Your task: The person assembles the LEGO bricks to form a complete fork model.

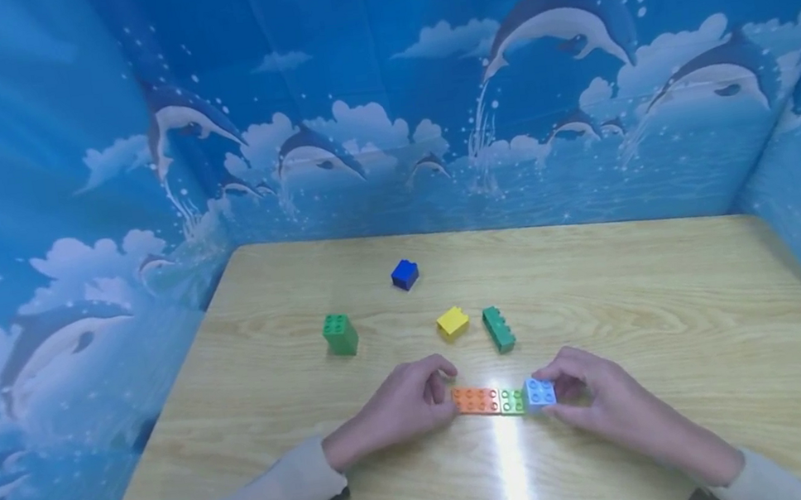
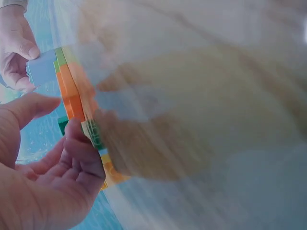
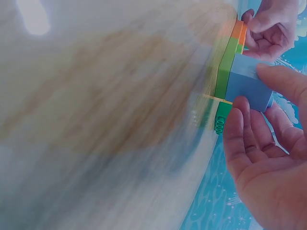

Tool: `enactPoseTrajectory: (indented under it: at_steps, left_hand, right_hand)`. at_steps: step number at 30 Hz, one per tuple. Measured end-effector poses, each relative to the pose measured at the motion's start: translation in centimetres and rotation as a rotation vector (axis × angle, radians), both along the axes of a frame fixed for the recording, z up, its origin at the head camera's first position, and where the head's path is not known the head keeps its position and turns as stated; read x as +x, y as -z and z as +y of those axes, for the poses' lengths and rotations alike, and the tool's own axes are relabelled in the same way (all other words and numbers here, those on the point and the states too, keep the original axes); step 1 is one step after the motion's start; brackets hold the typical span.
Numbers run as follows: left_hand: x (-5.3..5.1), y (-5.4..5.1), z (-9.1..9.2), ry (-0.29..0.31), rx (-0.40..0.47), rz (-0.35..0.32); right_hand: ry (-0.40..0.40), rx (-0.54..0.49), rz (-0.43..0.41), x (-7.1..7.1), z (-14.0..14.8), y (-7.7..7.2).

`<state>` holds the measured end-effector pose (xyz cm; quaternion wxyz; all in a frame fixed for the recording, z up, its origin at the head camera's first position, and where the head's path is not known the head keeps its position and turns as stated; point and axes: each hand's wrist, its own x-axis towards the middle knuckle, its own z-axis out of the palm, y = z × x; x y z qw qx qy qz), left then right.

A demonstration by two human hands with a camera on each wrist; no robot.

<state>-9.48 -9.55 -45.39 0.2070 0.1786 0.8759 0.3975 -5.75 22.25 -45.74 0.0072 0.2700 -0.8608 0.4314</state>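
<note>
My right hand (image 1: 599,397) pinches a light blue brick (image 1: 540,392) between thumb and fingers. The brick sits at the right end of a light green brick (image 3: 225,74), over part of its top; whether it is pressed fully down I cannot tell. An orange brick (image 1: 475,400) with rows of studs adjoins the light green one on its left, making a line. At the orange brick's left end is my left hand (image 1: 411,399), with bent fingers and thumb close around that end. A gap shows between the index finger and the brick.
Behind the hands lie a yellow brick (image 1: 453,323) and a dark green brick (image 1: 499,330) on its side. A tall green block (image 1: 340,335) stands to the left, and a dark blue brick (image 1: 405,274) sits farther back. Dolphin-print cloth (image 1: 370,120) surrounds the wooden table (image 1: 638,287).
</note>
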Motion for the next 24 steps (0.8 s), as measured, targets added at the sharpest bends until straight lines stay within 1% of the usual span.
enactPoseTrajectory:
  at_steps: [5,9,12,16,18,22,24]
  left_hand:
    - [-0.7,-0.2,-0.2,-0.070,0.017,0.020]
    - [-1.5,-0.5,-0.3,-0.090,0.043,0.042]
    - [-2.3,-0.6,-0.3,-0.113,0.066,0.075]
    - [-3.5,-0.6,0.1,-0.180,0.089,0.120]
    - [-4.0,-0.6,0.3,-0.212,0.094,0.132]
    - [-4.7,-0.5,0.8,-0.267,0.095,0.134]
    - [-5.0,-0.4,1.1,-0.282,0.092,0.126]
  right_hand:
    - [0.008,0.004,0.014,0.0,0.1,0.0]
    - [0.004,0.000,0.010,0.0,0.0,0.0]
    - [0.007,0.001,-0.001,0.0,-0.1,0.0]
    - [0.006,-0.002,-0.009,0.0,-0.1,-0.1]
    - [0.006,-0.003,-0.012,0.0,0.0,-0.1]
    - [-0.002,-0.008,-0.014,0.0,0.0,-0.1]
    - [-0.011,-0.012,-0.013,-0.1,0.0,-0.1]
